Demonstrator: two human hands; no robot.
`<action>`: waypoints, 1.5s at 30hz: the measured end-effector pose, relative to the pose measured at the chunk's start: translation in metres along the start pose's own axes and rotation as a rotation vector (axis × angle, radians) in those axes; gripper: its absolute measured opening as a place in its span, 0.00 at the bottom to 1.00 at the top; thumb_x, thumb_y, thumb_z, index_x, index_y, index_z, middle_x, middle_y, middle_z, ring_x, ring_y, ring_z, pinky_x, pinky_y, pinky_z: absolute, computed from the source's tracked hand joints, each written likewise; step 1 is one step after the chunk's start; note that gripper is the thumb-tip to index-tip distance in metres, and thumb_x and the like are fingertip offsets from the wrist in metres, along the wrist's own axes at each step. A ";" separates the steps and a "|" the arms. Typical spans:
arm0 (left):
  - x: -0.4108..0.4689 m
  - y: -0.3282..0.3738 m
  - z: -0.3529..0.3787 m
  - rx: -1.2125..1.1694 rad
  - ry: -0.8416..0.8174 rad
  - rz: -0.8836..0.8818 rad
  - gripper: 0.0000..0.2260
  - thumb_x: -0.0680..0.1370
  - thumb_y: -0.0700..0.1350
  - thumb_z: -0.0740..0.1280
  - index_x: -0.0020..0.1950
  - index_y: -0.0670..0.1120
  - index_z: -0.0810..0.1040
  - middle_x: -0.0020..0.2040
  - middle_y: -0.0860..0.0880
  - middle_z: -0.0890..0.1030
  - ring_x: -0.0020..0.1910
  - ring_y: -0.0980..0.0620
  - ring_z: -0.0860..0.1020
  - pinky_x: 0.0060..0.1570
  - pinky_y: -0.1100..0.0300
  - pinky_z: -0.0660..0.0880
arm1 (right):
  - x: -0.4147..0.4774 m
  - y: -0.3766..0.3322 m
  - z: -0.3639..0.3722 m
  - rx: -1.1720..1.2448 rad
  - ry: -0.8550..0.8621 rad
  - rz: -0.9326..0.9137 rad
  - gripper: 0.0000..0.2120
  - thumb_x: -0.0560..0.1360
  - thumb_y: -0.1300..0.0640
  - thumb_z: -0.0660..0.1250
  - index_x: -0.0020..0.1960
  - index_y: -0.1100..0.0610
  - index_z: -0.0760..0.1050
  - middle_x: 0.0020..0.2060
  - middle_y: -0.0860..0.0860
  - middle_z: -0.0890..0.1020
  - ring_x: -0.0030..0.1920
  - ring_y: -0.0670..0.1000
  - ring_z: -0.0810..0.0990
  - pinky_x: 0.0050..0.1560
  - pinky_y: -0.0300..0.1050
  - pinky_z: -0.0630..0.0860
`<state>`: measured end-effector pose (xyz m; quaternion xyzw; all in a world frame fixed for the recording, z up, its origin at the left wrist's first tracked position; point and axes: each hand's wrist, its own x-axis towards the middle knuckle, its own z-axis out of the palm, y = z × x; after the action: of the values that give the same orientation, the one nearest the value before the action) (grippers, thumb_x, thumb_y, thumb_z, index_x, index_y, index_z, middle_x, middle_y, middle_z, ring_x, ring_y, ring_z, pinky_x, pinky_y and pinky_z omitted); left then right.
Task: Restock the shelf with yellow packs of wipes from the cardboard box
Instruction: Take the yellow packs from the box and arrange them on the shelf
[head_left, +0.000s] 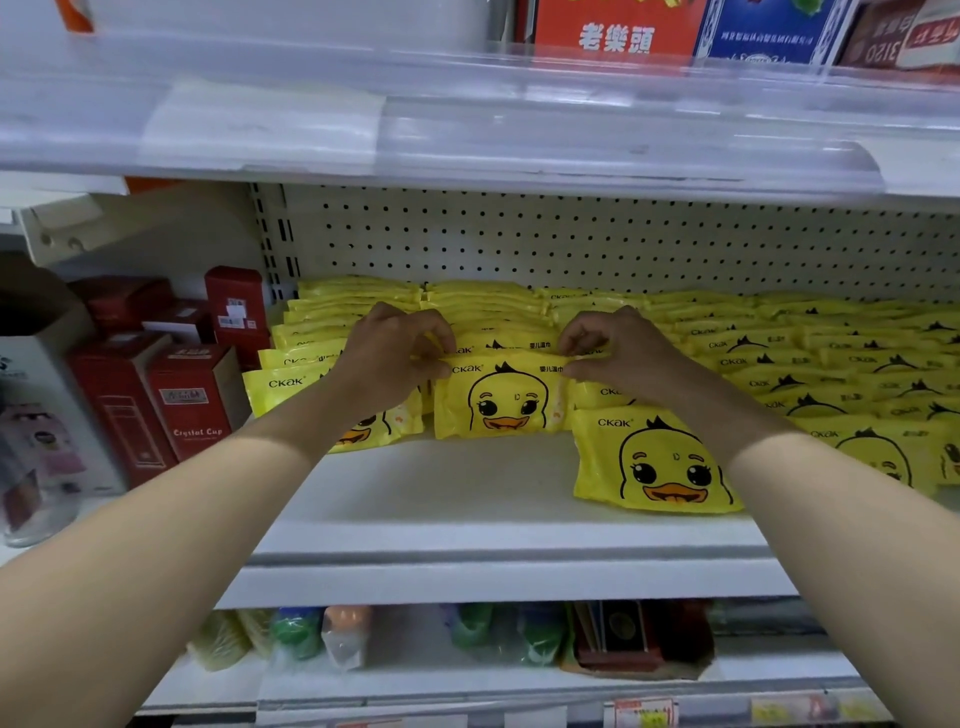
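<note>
Bare forearms (156, 519) nearest; left hand (395, 353) and right hand (618, 348) pinched top corners of glossy, crinkled yellow pack (501, 400), duck-printed, labelled "CKAK".

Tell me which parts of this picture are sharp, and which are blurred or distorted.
Head view: the yellow pack, pinched by the left hand and right hand, is sharp; the upper shelf edge is blurred, with glare; the goods below are dim and soft; the wide lens bows shelf lines.
</note>
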<state>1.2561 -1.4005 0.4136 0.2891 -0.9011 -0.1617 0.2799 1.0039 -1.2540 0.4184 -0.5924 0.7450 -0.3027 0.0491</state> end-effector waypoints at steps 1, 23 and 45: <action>0.000 0.000 0.000 0.014 0.012 0.012 0.08 0.73 0.46 0.75 0.50 0.54 0.80 0.38 0.63 0.78 0.56 0.52 0.68 0.54 0.56 0.66 | 0.000 0.000 0.000 0.027 -0.010 0.001 0.11 0.68 0.55 0.79 0.45 0.43 0.80 0.45 0.43 0.82 0.51 0.38 0.79 0.54 0.41 0.72; 0.022 -0.001 -0.001 0.374 0.156 0.339 0.05 0.71 0.47 0.75 0.44 0.48 0.86 0.42 0.45 0.78 0.58 0.44 0.72 0.65 0.48 0.65 | 0.010 -0.016 -0.006 0.051 0.053 0.057 0.05 0.74 0.51 0.74 0.46 0.53 0.85 0.39 0.45 0.83 0.40 0.41 0.80 0.40 0.35 0.71; -0.010 -0.002 0.010 0.456 0.122 0.227 0.32 0.66 0.69 0.65 0.62 0.48 0.76 0.50 0.47 0.79 0.61 0.42 0.69 0.72 0.48 0.57 | -0.003 -0.021 0.015 -0.009 0.202 0.049 0.21 0.66 0.41 0.77 0.56 0.47 0.79 0.46 0.44 0.81 0.57 0.51 0.72 0.58 0.47 0.70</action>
<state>1.2575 -1.3946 0.4008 0.2512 -0.9224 0.0958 0.2774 1.0289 -1.2589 0.4162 -0.5407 0.7617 -0.3563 -0.0217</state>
